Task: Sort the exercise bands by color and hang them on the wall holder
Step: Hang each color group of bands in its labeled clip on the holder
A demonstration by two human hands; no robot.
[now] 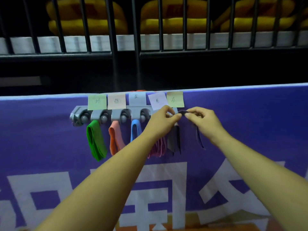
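A grey wall holder [96, 115] is fixed on a purple banner, with coloured sticky notes [97, 102] above its slots. From it hang a green band [95, 140], an orange-pink band [115, 138], a blue band [135, 129], a pink band [158, 148] and a dark grey band [174, 139]. My left hand [160, 121] and my right hand [202, 120] both pinch a dark purple band [182, 112] at the holder's right end. Its loose end [200, 139] dangles under my right hand. My left hand hides the rightmost slots.
The purple banner [250, 124] with large white characters fills the lower view. Above it stand black metal bars [136, 39], with yellow objects [86, 15] on a shelf behind them.
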